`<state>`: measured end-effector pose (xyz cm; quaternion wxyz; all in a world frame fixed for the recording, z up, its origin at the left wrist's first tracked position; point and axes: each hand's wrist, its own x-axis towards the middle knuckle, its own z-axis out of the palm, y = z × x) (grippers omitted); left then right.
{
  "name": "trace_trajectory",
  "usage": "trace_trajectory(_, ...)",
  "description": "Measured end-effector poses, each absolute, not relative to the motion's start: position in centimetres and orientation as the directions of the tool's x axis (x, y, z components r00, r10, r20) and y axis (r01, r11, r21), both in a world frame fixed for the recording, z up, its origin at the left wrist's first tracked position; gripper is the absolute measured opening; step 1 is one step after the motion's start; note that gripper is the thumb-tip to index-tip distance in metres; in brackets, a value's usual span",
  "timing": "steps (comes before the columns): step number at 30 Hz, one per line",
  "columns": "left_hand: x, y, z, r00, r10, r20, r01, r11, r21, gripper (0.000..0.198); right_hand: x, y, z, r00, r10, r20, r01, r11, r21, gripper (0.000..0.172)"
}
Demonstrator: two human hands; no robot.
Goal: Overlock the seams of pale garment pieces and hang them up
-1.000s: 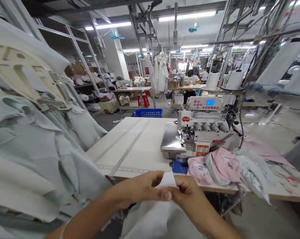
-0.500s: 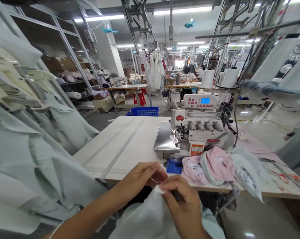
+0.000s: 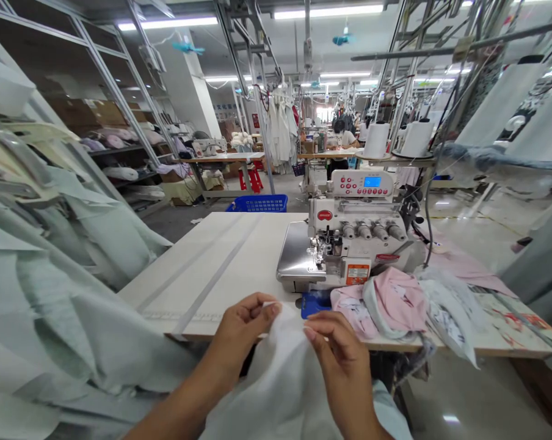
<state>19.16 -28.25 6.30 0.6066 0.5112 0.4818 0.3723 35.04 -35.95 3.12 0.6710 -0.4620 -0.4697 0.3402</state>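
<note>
Cloth (image 3: 287,373), pale, matte, softly creased, pinched in left fingers (image 3: 267,313) and right fingers (image 3: 320,349)

The one head-worn view looks forward and down over the hands (image 3: 344,366), close by. It faces the surface (image 3: 198,256) and its overlock sewing machine (image 3: 356,229).

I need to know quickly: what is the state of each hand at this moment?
Left hand: closed, pinching the upper edge of the white cloth.
Right hand: closed, pinching the same cloth on its other side.
</note>
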Motion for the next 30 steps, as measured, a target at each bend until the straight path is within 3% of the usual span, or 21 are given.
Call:
trace_trajectory(3,19.1,-27.1,7.8,0.238,0.952,-0.192,0.103,0.172,0.98,0.037,34.6,-36.3,3.6,0.066,0.782,0.62,0.166,0.604,-0.779,0.03)
trace_trajectory(5,19.1,-27.0,8.8,0.372,0.915,-0.157,0.22,0.078,0.972,0.032,34.4,-35.8,4.2,-0.019,0.73,0.683,0.157,0.677,-0.719,0.031)
trace_trajectory(8,19.1,-27.6,10.0,0.562,0.8,-0.21,0.304,0.036,0.952,0.03,34.3,-34.7,4.6,0.127,0.816,0.564,0.177,0.541,-0.822,0.018)
trace_trajectory(12,19.0,-28.5,10.7,0.56,0.8,-0.216,0.368,-0.007,0.93,0.032,34.6,-34.0,4.4,0.211,0.943,0.258,0.044,0.254,-0.966,0.013)
trace_trajectory(20,19.3,-29.1,10.1,0.564,0.792,-0.233,0.438,-0.048,0.898,0.032,33.8,-34.5,2.8,0.192,0.974,0.122,-0.158,0.153,-0.976,0.027)
trace_trajectory(22,19.5,-29.2,9.6,0.559,0.808,-0.188,0.456,-0.11,0.883,0.035,33.6,-34.6,2.1,0.2,0.968,0.153,-0.112,0.178,-0.978,0.036)
trace_trajectory(25,19.7,-29.5,10.7,0.573,0.816,-0.075,0.459,-0.243,0.855,0.034,34.1,-34.4,2.8,0.149,0.939,0.31,-0.029,0.318,-0.948,0.049)
trace_trajectory(30,20.0,-27.8,17.3,0.583,0.78,0.228,0.436,-0.538,0.721,0.025,36.0,-34.4,7.7,-0.054,0.866,0.498,-0.07,0.494,-0.867,0.027)
